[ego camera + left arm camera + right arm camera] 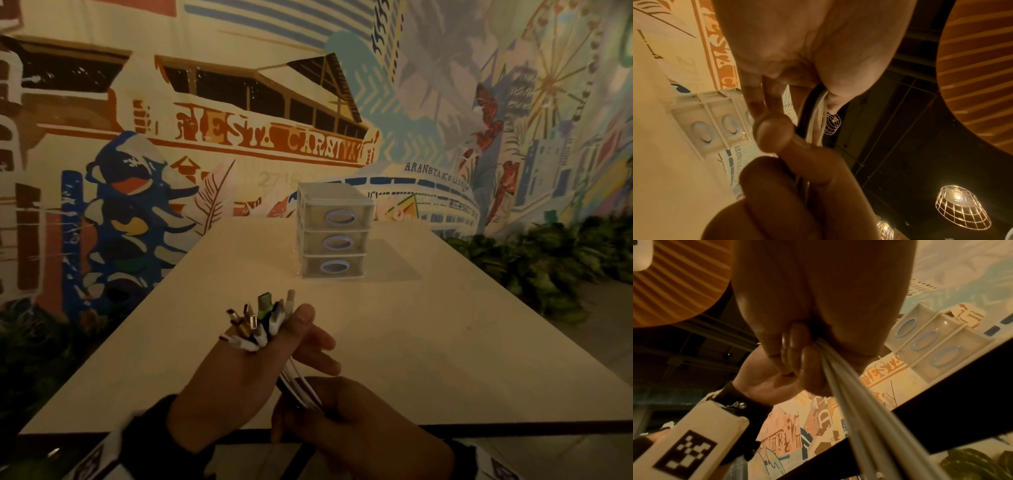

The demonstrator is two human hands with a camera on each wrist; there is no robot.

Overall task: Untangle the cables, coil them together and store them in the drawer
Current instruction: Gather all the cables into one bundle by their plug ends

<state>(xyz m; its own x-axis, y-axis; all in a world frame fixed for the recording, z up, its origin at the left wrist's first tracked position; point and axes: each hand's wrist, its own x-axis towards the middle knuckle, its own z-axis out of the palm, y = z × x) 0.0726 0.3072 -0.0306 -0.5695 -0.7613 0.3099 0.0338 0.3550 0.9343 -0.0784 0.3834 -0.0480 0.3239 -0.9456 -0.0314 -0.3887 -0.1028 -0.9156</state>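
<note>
L hand [236, 373] pinches the cables [260, 329] w/ thumb, plugs fanning up; R hand [352, 421] fisted round same bundle just below, hands touching. Drawer unit [334, 233] at 12 o'clock on table [445, 342], all shut.

A pale cream rectangular tabletop [394, 342] with a dark front edge carries a translucent plastic three-drawer organiser [334, 233] with oval blue-rimmed handles, standing upright.

You are sitting in a café-like place: a big painted wall [239, 137] is facing you, and wire lamps [962, 206] are glowing above.
</note>
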